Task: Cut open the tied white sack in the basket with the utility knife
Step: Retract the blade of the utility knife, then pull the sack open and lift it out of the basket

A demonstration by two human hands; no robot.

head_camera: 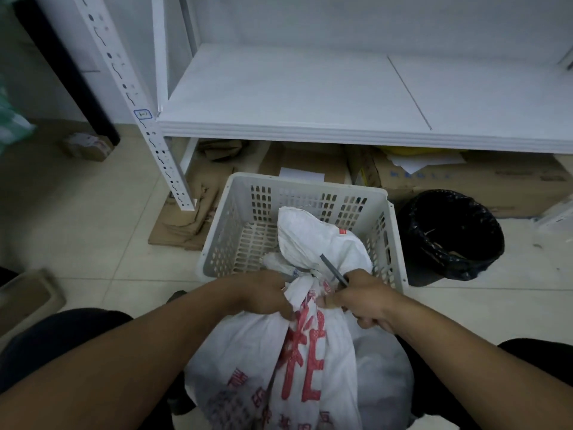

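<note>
A white woven sack [305, 361] with red printed characters leans over the near rim of a grey perforated plastic basket [229, 231], its loose top lying inside the basket. My left hand [263, 294] grips the sack just below its tied neck [305, 274]. In my right hand [364, 301] is a utility knife [333, 270]; its grey blade points up and away, close against the right side of the tie. Whether the blade touches the tie I cannot tell.
A round bin with a black liner [452, 234] stands right of the basket. Behind it are a white metal shelf [310, 97], its perforated post [161, 156], and flattened cardboard [192, 209] and boxes [496, 181] underneath. Beige tiled floor [93, 228] lies to the left.
</note>
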